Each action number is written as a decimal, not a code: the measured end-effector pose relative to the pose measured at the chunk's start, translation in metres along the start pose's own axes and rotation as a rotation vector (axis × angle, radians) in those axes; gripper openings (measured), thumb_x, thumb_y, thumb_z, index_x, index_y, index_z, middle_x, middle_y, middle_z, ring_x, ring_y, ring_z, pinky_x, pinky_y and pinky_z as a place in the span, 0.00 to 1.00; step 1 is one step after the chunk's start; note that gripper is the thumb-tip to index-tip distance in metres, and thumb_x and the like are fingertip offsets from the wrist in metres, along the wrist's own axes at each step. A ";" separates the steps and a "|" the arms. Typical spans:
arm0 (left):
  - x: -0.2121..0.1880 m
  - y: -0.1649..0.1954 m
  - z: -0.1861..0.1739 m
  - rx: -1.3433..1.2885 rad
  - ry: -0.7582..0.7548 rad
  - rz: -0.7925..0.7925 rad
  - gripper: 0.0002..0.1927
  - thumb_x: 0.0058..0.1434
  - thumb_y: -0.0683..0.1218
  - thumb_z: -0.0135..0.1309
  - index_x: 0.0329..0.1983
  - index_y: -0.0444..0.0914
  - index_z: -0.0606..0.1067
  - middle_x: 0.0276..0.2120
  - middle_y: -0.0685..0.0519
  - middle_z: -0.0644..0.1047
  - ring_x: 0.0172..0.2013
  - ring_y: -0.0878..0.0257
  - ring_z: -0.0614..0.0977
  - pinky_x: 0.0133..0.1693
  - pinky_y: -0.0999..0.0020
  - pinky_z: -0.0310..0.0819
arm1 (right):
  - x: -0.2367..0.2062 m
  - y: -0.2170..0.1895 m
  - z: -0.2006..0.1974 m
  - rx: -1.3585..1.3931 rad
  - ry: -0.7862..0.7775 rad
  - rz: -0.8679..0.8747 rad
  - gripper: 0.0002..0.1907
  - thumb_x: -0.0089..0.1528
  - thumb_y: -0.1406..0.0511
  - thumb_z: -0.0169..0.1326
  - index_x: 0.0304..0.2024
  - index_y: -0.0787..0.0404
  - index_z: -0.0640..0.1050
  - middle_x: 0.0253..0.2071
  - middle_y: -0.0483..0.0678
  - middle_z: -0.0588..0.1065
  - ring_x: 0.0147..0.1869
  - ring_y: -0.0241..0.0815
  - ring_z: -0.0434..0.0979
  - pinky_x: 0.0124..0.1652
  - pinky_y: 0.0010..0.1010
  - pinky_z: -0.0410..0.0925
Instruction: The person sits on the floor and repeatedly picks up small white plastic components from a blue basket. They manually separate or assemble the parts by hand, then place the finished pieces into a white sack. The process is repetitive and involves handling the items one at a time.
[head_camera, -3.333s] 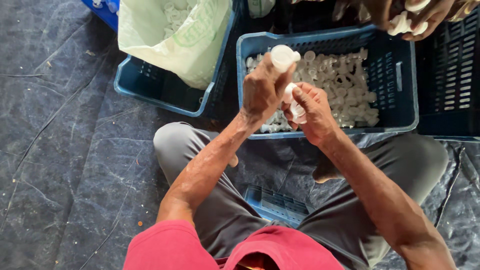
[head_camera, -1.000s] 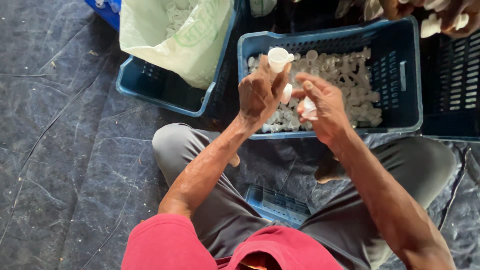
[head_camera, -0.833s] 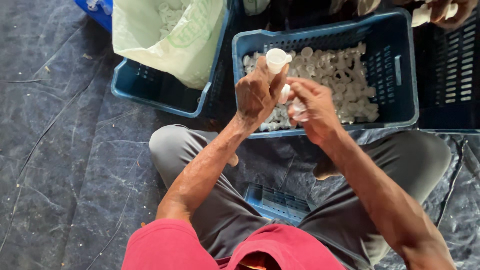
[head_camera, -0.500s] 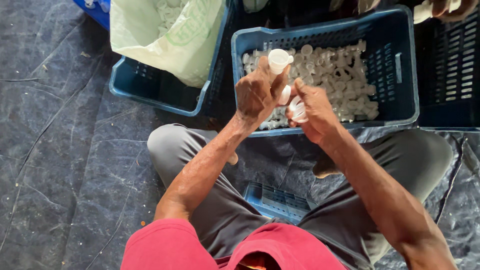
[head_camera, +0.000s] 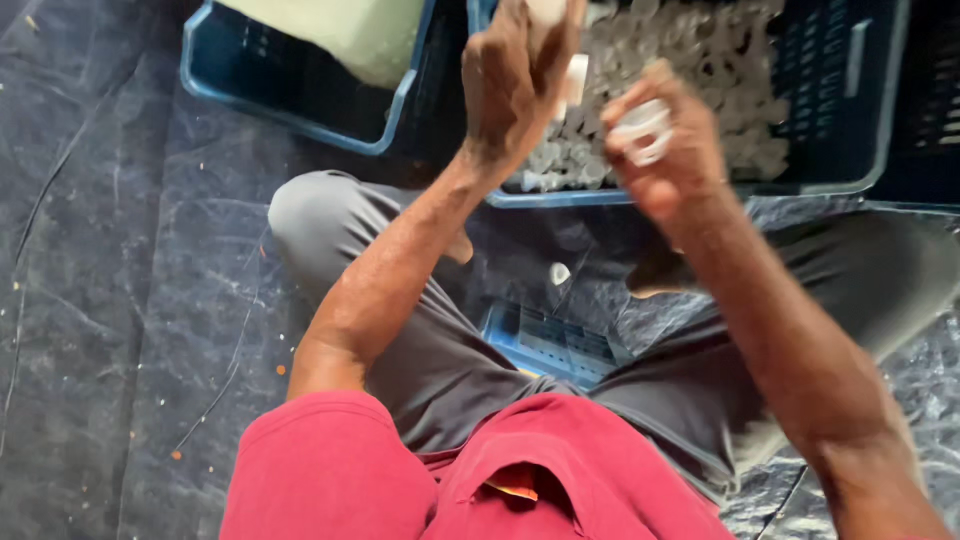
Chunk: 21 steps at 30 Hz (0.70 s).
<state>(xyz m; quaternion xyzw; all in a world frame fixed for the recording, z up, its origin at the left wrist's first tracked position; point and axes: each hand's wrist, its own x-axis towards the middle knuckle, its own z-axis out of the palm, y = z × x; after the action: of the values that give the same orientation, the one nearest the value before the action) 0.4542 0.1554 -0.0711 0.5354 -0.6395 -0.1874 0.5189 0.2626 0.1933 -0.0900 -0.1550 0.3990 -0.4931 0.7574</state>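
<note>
My left hand (head_camera: 515, 80) is raised over the blue crate (head_camera: 850, 130) and closed around a small white bottle (head_camera: 575, 78), whose top runs out of the frame. My right hand (head_camera: 665, 140) sits just to its right, fingers pinched on a small white cap (head_camera: 640, 128). The two hands are close together but blurred. The crate under them is filled with several white caps (head_camera: 720, 70).
A second blue crate (head_camera: 290, 95) at the upper left holds a pale green bag (head_camera: 350, 30). A loose white cap (head_camera: 560, 273) lies on the dark plastic sheet (head_camera: 110, 300) between my legs. A low blue crate (head_camera: 545, 340) sits under me.
The view has dropped and closed in, so the crates slid up to the top edge. My hands stay together over the crate, still gripping the bottle and cap.
</note>
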 end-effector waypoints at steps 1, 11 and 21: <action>0.002 -0.009 -0.002 -0.067 0.017 -0.012 0.15 0.72 0.55 0.56 0.43 0.38 0.74 0.28 0.46 0.81 0.30 0.53 0.89 0.29 0.62 0.81 | 0.000 -0.009 -0.005 0.040 -0.031 -0.043 0.18 0.73 0.54 0.56 0.38 0.60 0.74 0.35 0.51 0.76 0.34 0.42 0.76 0.32 0.27 0.71; -0.044 -0.059 0.033 -0.537 -0.356 -0.887 0.20 0.64 0.53 0.53 0.58 0.44 0.70 0.26 0.58 0.73 0.15 0.70 0.73 0.13 0.71 0.54 | -0.025 -0.051 -0.015 -0.065 0.040 -0.108 0.06 0.65 0.64 0.61 0.41 0.59 0.78 0.34 0.49 0.77 0.29 0.39 0.78 0.22 0.25 0.67; -0.057 0.005 0.258 -0.897 -0.963 -0.671 0.12 0.75 0.51 0.53 0.53 0.38 0.71 0.34 0.55 0.75 0.29 0.69 0.73 0.31 0.75 0.64 | -0.098 -0.135 -0.061 0.262 -0.122 -0.516 0.09 0.69 0.65 0.58 0.39 0.66 0.77 0.34 0.52 0.76 0.30 0.39 0.75 0.25 0.28 0.66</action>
<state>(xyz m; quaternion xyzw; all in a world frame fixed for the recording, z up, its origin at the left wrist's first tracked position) 0.2228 0.1259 -0.1948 0.2971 -0.4605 -0.7935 0.2646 0.1131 0.2259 0.0004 -0.1817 0.2334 -0.7065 0.6430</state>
